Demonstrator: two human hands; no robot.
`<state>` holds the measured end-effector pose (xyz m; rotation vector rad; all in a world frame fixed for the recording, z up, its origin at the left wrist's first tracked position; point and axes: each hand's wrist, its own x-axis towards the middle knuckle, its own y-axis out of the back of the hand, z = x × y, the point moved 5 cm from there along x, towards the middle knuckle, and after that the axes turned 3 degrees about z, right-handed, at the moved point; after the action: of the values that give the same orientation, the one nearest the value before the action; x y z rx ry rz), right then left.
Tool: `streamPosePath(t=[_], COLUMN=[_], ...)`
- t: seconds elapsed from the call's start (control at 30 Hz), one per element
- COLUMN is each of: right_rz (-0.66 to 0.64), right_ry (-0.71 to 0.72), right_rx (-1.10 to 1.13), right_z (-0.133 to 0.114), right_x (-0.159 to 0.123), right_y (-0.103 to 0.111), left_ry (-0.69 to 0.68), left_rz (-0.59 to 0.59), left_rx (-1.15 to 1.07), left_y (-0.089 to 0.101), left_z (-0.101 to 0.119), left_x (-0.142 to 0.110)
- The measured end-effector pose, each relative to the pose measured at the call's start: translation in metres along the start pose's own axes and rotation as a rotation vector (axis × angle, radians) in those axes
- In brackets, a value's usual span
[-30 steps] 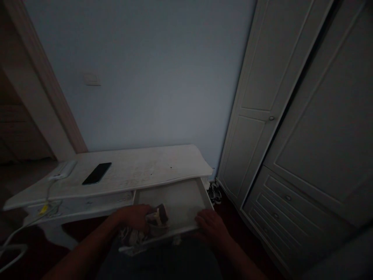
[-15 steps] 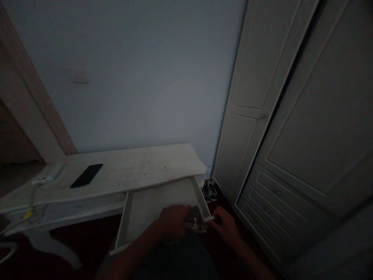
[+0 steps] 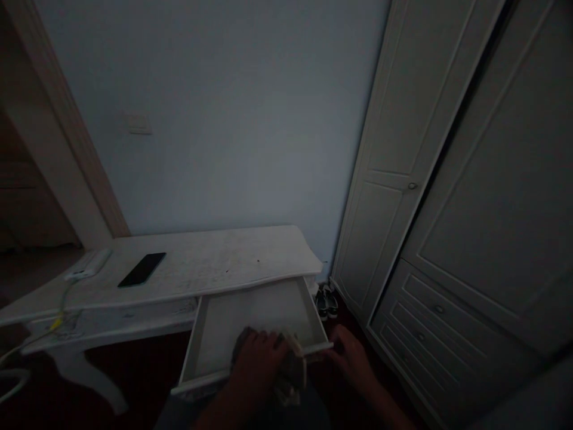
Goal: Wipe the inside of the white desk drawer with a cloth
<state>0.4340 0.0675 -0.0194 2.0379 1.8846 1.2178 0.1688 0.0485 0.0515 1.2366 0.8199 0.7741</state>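
Left hand [image 3: 262, 361] has its fingers closed over a crumpled cloth [image 3: 294, 365], brownish-grey with paler parts, at the front edge of the pulled-out drawer [image 3: 224, 322]; part of the cloth hangs out past that edge. Right hand [image 3: 351, 358] is at the drawer's front right corner, fingers bent; too dark to tell if they grip the corner or just touch it. Drawer is white, pale inside, set under the right part of the white, marked tabletop [image 3: 242, 251]. On the tabletop's left part: dark phone [image 3: 142, 270] lying flat, screen up, and near it a white power strip [image 3: 92, 263] with a cable running down, yellow tag [image 3: 56, 324] on it. Pair of dark-and-white shoes [image 3: 326, 303] on the floor, between table and white wardrobe [image 3: 380, 209]. Light switch [image 3: 138, 123] on the bluish wall [image 3: 233, 119]. Dim picture.
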Motion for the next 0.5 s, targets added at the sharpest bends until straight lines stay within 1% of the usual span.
streamPosePath(t=[0.07, 0.1, 0.17, 0.23, 0.27, 0.3, 0.37, 0.43, 0.5], right_rz=[-0.014, -0.021, -0.038, -0.051, -0.057, -0.065, -0.077, -0.085, -0.078], right_ry=[-0.016, -0.023, -0.037, -0.057, -0.064, -0.068, -0.071, -0.072, -0.075], right_rx=[0.017, 0.024, 0.033, 0.035, 0.035, 0.037, 0.042, 0.052, 0.065], right_z=[0.002, 0.004, 0.007, 0.01, 0.01, 0.011, 0.01, 0.009, 0.007], right_x=[0.001, 0.002, 0.004, 0.006, 0.006, 0.007, 0.008, 0.009, 0.009], right_y=[-0.001, -0.002, -0.003, -0.004, -0.004, -0.004, -0.004, -0.004, -0.003], left_ry=[0.092, 0.173, 0.278, 0.363, 0.38, 0.386, 0.409, 0.42, 0.406], left_rz=[-0.015, -0.058, 0.01, -0.001, 0.004, 0.051, 0.058, 0.017, -0.048], left_rx=[0.037, 0.074, 0.143, 0.162, 0.144, 0.124, 0.071, 0.09, 0.154], left_y=[-0.004, -0.008, -0.01, -0.02, -0.026, -0.03, -0.042, -0.048, -0.047], left_z=[-0.036, -0.057, -0.094, -0.124, -0.135, -0.143, -0.151, -0.147, -0.132], left_x=[-0.03, -0.046, -0.076, -0.103, -0.113, -0.121, -0.13, -0.13, -0.121])
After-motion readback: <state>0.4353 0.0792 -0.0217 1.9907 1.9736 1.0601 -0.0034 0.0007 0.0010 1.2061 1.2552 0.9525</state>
